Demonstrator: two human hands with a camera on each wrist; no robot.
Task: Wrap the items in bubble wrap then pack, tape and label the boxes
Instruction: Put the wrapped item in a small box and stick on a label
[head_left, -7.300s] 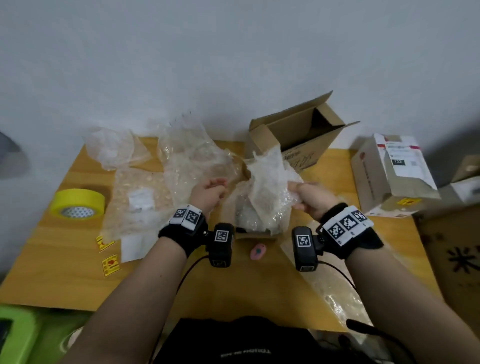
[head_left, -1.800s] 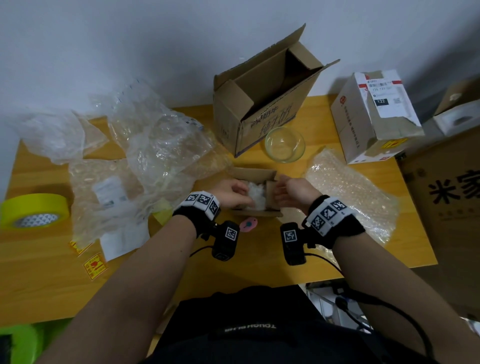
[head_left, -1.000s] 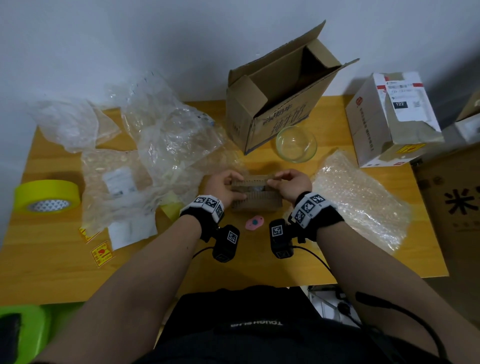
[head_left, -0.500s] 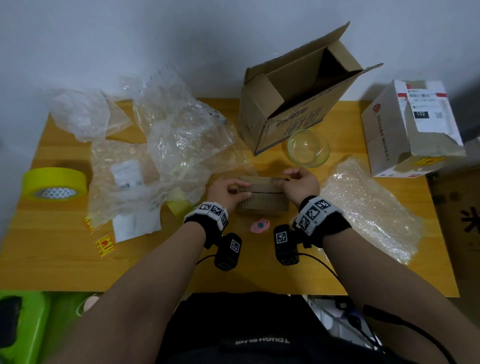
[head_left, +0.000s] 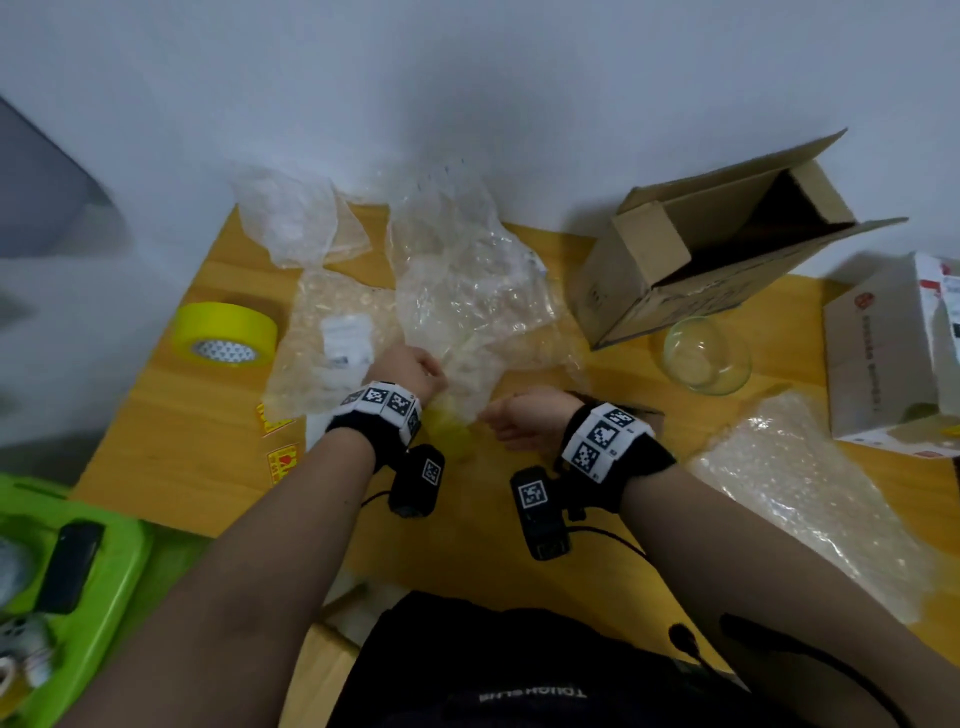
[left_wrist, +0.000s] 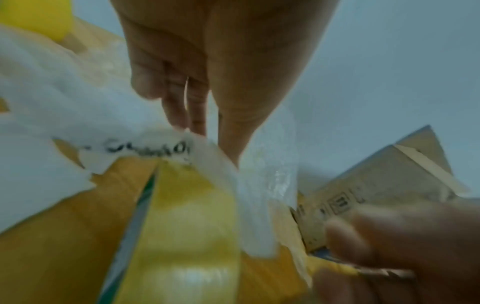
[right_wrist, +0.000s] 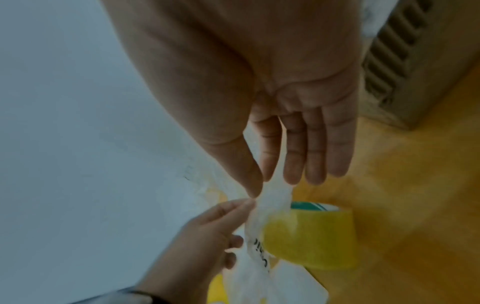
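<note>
- Both hands have left the small ribbed box, now at 3 o'clock of the right hand.
- Left hand pinches plastic film; right fingers straight, together.
- Small tape roll sits between them at the film's near edge.

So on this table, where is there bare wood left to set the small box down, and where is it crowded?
Bare wood shows along the near edge between the warning stickers and the left hand, and between the glass bowl and the bubble wrap sheet. The back centre is crowded with plastic bags beside the open cardboard box and yellow tape roll.
</note>
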